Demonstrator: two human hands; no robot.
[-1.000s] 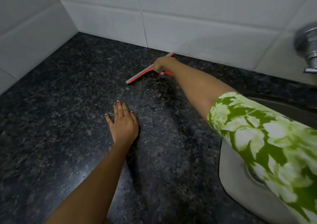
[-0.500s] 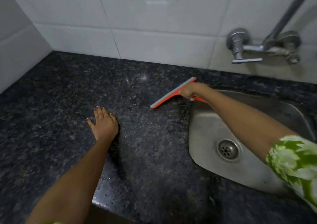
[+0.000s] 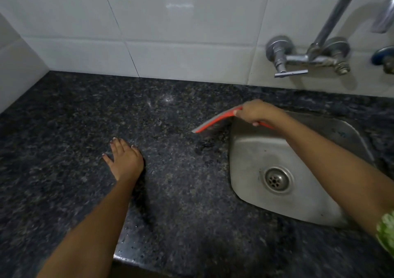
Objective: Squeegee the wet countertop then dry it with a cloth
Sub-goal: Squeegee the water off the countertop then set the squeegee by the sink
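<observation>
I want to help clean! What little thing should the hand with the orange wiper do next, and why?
Probably pull the squeegee the last bit to the right, over the sink edge. The right hand grips it with the blade on the countertop just beside the sink, so the water it pushes could drop in. The left hand rests flat on the counter.
</observation>
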